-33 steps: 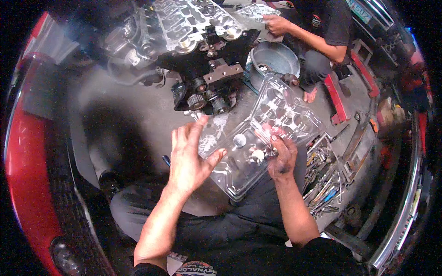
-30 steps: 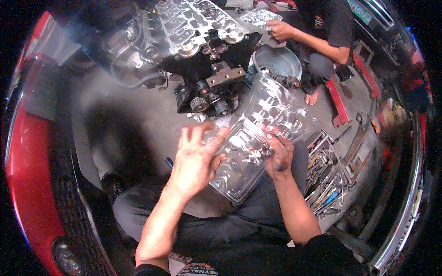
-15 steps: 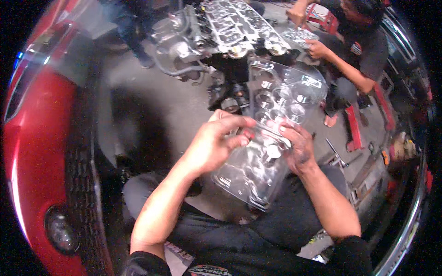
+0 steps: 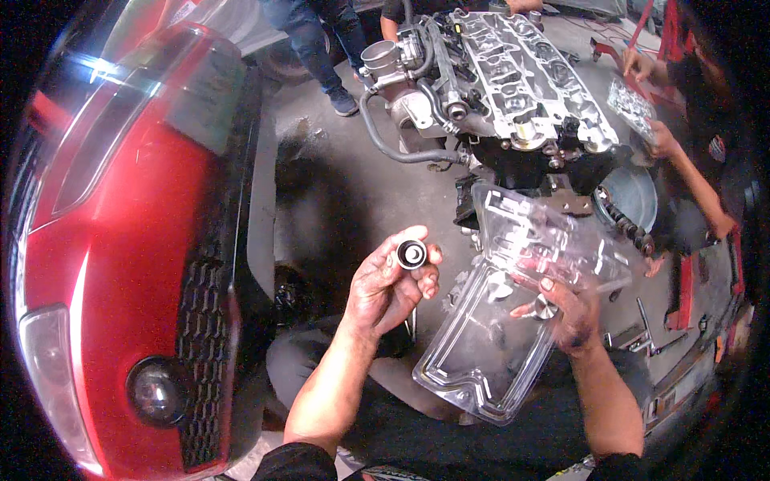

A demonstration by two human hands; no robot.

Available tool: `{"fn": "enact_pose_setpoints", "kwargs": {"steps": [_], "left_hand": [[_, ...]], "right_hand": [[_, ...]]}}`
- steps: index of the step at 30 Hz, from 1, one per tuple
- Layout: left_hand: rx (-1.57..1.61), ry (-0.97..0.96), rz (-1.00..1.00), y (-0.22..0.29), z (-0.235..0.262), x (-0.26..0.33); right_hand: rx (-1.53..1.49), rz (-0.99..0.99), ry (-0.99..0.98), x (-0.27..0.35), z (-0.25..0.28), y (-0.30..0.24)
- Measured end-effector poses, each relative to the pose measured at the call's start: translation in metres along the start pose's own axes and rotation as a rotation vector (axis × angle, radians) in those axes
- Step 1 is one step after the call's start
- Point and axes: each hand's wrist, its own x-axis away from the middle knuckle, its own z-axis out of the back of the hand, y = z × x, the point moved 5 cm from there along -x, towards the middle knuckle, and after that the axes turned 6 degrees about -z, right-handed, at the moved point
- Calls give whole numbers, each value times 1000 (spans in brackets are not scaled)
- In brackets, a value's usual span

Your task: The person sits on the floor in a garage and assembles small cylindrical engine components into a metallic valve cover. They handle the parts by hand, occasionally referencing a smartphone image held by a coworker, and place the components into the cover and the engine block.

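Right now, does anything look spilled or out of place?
The open clear tray slants in the right hand, a metal part seemingly loose near its fold. Pale patches mark the floor beside the red car, perhaps a spill; I can't tell.

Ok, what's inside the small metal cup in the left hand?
In the small metal cup, a pale round centre shows within a dark ring. Its far end, facing away, and any wall covered by the left hand can't be seen.
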Motion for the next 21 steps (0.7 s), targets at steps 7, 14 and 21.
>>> {"fn": "enact_pose_setpoints", "kwargs": {"steps": [7,14,21], "left_hand": [[-8,-28,-16,2,4,-8],[-15,-48,-1,0,2,-5],[-23,-74,10,-4,-3,-4]], "right_hand": [[-38,64,47,-3,4,-2],[-30,104,92,4,-5,-7],[-38,96,99,8,-1,-6]]}}
